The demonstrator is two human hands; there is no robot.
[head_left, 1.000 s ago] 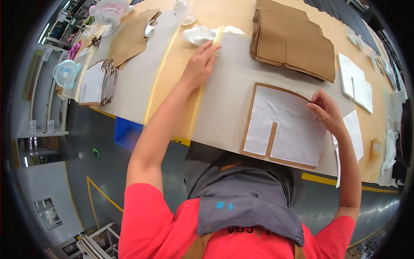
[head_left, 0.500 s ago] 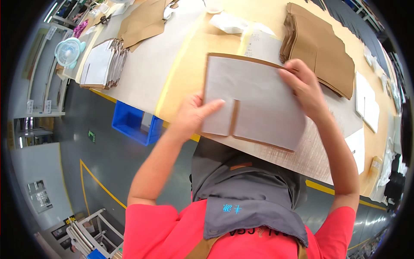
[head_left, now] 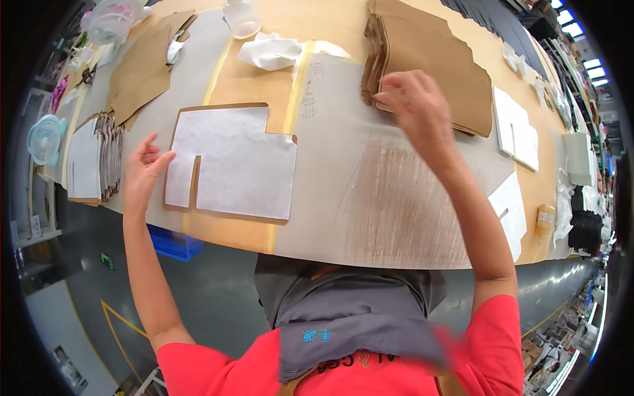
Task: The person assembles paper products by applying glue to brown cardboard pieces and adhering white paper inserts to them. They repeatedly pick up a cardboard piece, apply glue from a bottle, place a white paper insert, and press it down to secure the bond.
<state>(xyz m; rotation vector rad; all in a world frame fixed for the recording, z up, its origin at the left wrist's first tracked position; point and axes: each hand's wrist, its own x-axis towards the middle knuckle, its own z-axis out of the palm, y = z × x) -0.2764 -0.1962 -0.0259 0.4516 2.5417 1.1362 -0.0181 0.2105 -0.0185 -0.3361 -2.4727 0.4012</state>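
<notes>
A white-faced panel with brown edges (head_left: pixel 241 165) lies flat on the table, with a slot near its left side and a notch at its upper right corner. Beside its left edge is my left hand (head_left: pixel 142 173), fingers spread and holding nothing; whether the fingertips touch the panel is unclear. My right hand (head_left: pixel 422 115) is raised by the near left corner of a stack of brown sheets (head_left: pixel 436 63). Its fingers are bent, with thumb and fingertips apart and nothing visible between them.
Far left, a bundle of white-faced brown pieces (head_left: pixel 86 162) stands near brown sheets (head_left: pixel 142 79). A plastic cup (head_left: pixel 243 18) and crumpled white paper (head_left: pixel 269 53) lie farther back. White cut pieces (head_left: pixel 515 129) and a yellowish bottle (head_left: pixel 545 220) are right. A blue bin (head_left: pixel 175 243) sits below the edge.
The panel, held up between both hands before, now lies on the table at the left. Both hands have let it go, and my right hand is now at the brown stack.
</notes>
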